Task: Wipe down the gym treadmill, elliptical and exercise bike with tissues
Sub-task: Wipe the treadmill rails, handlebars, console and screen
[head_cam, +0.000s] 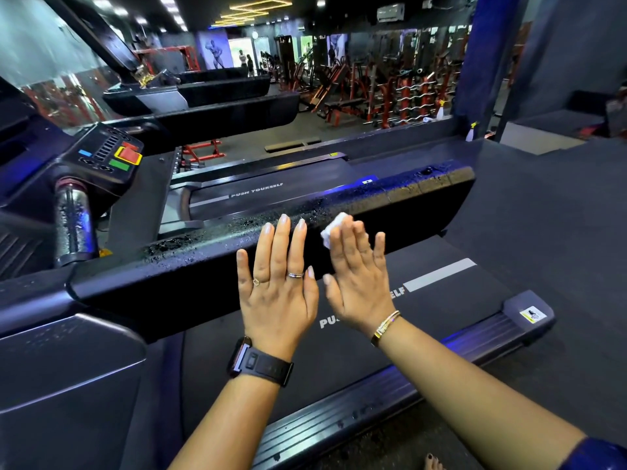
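Here the work sits on the treadmill's long black rail (190, 245), whose top face is beaded with droplets along most of its length. The right hand (356, 276) lies flat with fingers straight, pressing a small wad of white tissue (334, 228) against the rail's near upper edge. Nothing curls round the wad; it is only pinned under the fingertips. The left hand (276, 283) is just beside it, toward the console end of the rail. It is also flat and released, its fingertips reaching the wet top and holding nothing. On the near side of the rail, below both hands, runs the treadmill belt (441, 300). A console (108, 154) stands off the rail's left end, and a spray bottle (471, 130) stands well beyond its far end.

The tissue is probably light and soft, and weak once soaked, so it may tear or ball up if dragged hard. Keeping it as a folded pad under flat fingers, with the thumb catching a drier edge, should spread the pressure. The rail looks stiff and fixed but slick where wet, so bracing on it calls for care.
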